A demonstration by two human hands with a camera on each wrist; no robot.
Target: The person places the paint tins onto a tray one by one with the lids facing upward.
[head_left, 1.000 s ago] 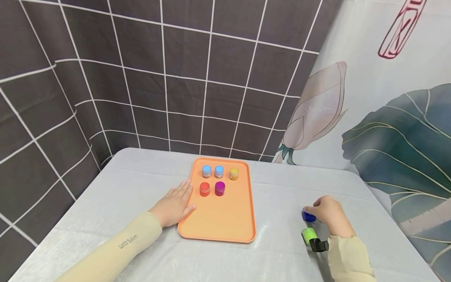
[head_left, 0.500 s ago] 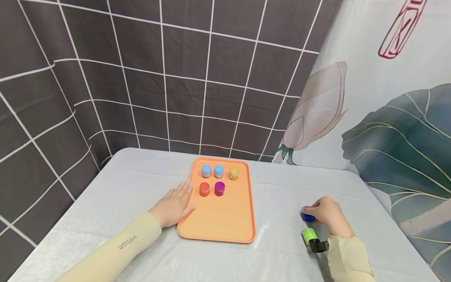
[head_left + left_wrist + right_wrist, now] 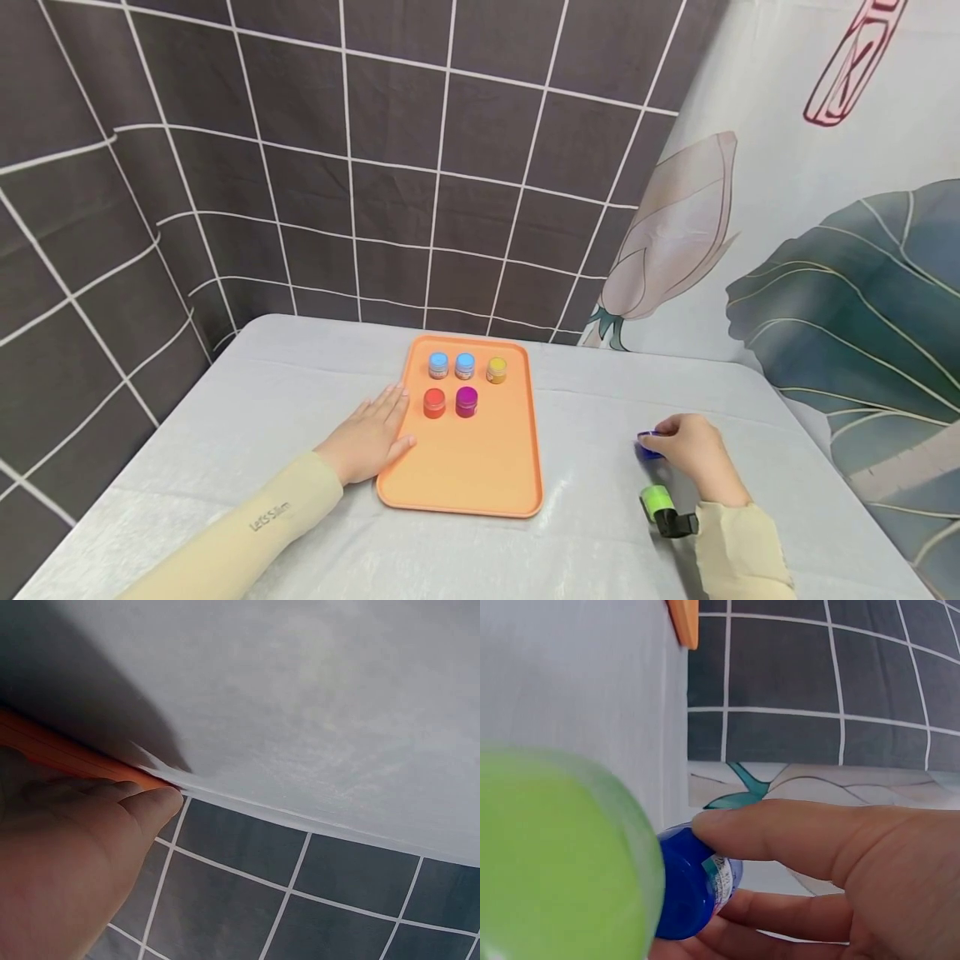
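My left hand [image 3: 365, 437] lies along the left edge of an orange tray [image 3: 465, 475], fingers straight and touching its rim. Off to the right of the tray, my right hand [image 3: 696, 447] pinches a small dark blue paint jar [image 3: 686, 889] between thumb and fingers. A white label shows on the jar's side in the right wrist view. Nearer the front, a lime green jar [image 3: 657, 498] sits close to the right wrist and looms large in the right wrist view. Fingers partly cover the blue jar in the head view.
On the tray, two light blue jars [image 3: 465, 366] and a yellow jar [image 3: 497, 370] form a back row. A red jar [image 3: 434, 403] and a purple jar [image 3: 467, 402] stand before them. A black wrist camera [image 3: 677, 523] sits beside the green jar.
My right hand has shifted the blue jar slightly left and away from me, and the jar now looks more tilted. The left hand and the jars on the tray have stayed put.
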